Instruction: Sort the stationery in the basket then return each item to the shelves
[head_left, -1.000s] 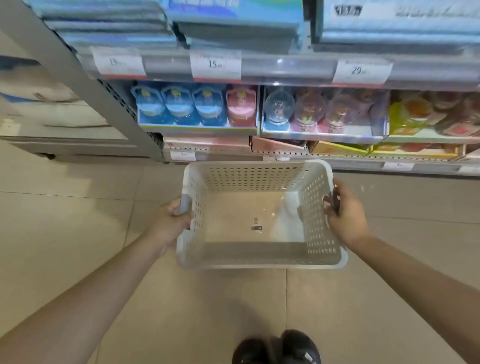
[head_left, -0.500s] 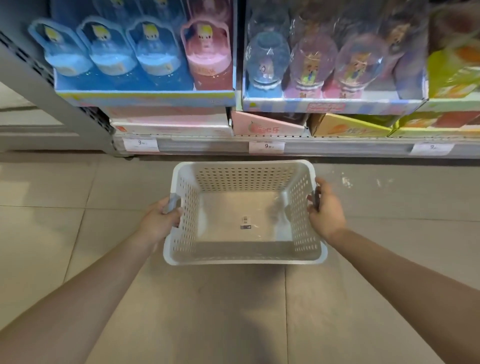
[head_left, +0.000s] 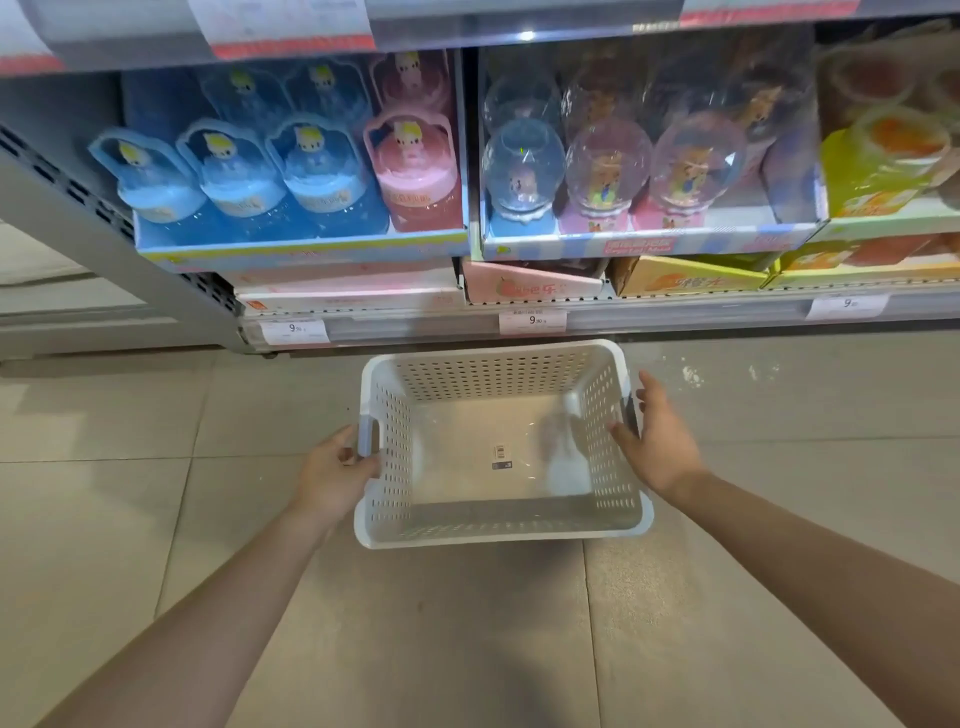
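Fingers (head_left: 358, 460) of the left hand (head_left: 332, 475) are curling round the grey left handle (head_left: 367, 435) of the white perforated basket (head_left: 498, 535). The right hand (head_left: 662, 441) is resting against the basket's right side, its fingers spread loosely, not gripping. The basket is sitting above the tiled floor (head_left: 130, 493), holding only a barcode sticker (head_left: 501, 457). Beyond it, shelves (head_left: 675, 309) are displaying blue and pink boxed toys (head_left: 291, 176).

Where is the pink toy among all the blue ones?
In the head view, the pink toy stands on the shelf's left tray, at the right end of the blue toys and left of the clear globes.
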